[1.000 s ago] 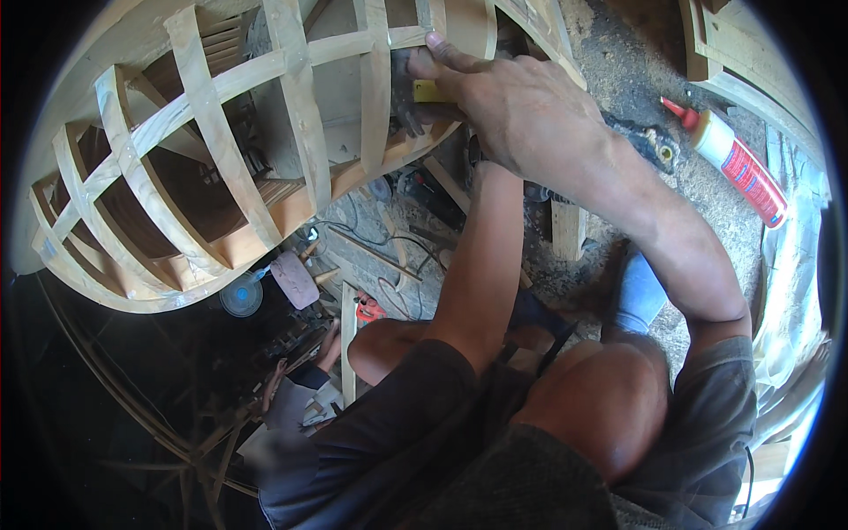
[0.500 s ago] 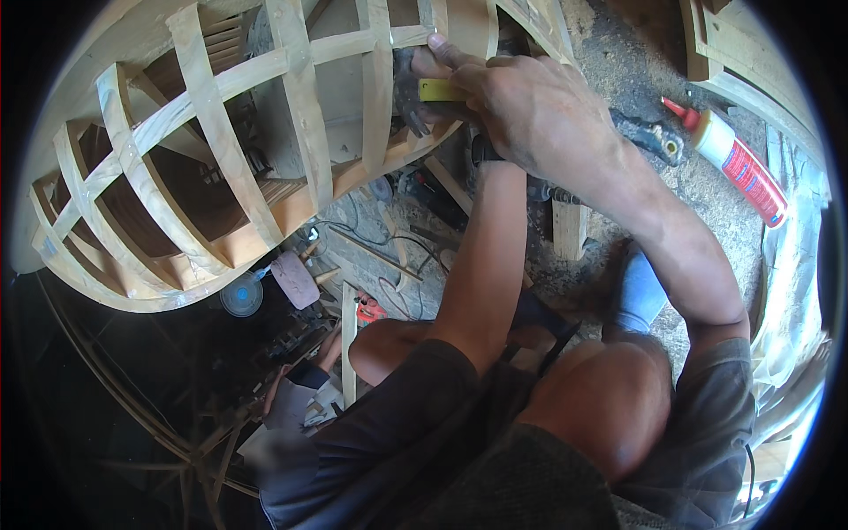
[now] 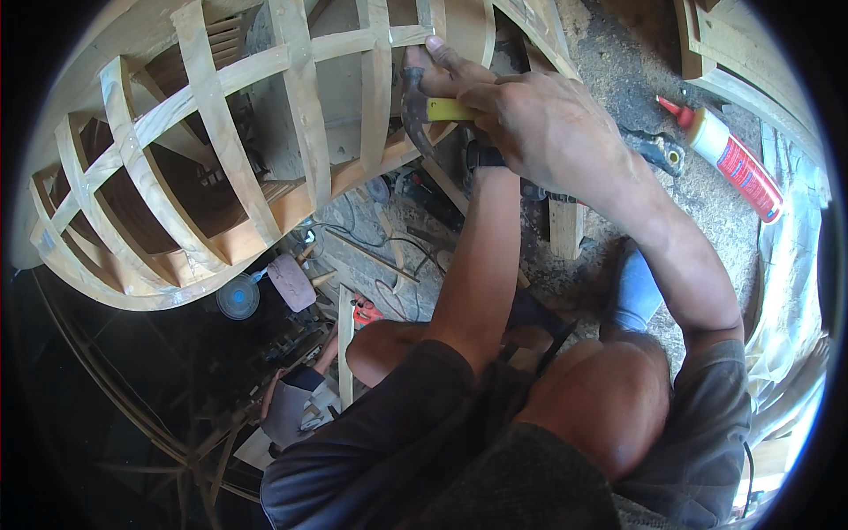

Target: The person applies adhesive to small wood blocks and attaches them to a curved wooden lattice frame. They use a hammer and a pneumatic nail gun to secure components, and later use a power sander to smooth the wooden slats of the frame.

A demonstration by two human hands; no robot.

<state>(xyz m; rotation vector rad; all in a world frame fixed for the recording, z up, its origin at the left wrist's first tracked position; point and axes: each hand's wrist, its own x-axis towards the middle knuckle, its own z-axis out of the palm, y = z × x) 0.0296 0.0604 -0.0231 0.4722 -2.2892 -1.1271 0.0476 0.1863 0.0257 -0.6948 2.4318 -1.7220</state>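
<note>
My right hand (image 3: 552, 119) is wrapped round the handle of a claw hammer (image 3: 415, 106) with a dark metal head and a yellow neck. The handle's dark end, with a hole in it, sticks out past my wrist. Beneath the hammer, my left hand (image 3: 433, 81) reaches up to a curved wooden lattice (image 3: 300, 97). A thumb and bent fingers meet at the crossing of an upright rib and a long strip. The right hand hides most of the left; what its fingers pinch is not visible. A black band circles my left wrist.
A white glue bottle (image 3: 738, 163) with red cap and label lies at right. Beside my foot stands a wood block (image 3: 565, 228). Cords, sticks and a red tool (image 3: 366, 311) litter the floor under the lattice. Another person (image 3: 291, 402) is at lower left.
The hammer head, blurred before, is now sharp and has shifted slightly down and away from the strip crossing. My left hand stays at the lattice.
</note>
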